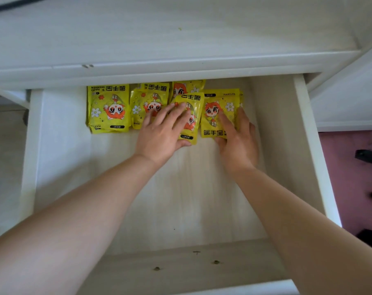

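Yellow packets (108,109) sit in a row along the back of the open drawer (304,124), a few of them stacked or overlapping. The left hand (161,133) lies flat on the tilted middle packet (190,99) with its fingers straight and spread and its thumb against the lower edge, so the grip is apart, not clamped on anything. Same deal with the right hand (238,139): flat on the right packet (212,111), thumb at the bottom edge, grip apart. A white counter (180,39) sits above the drawer.
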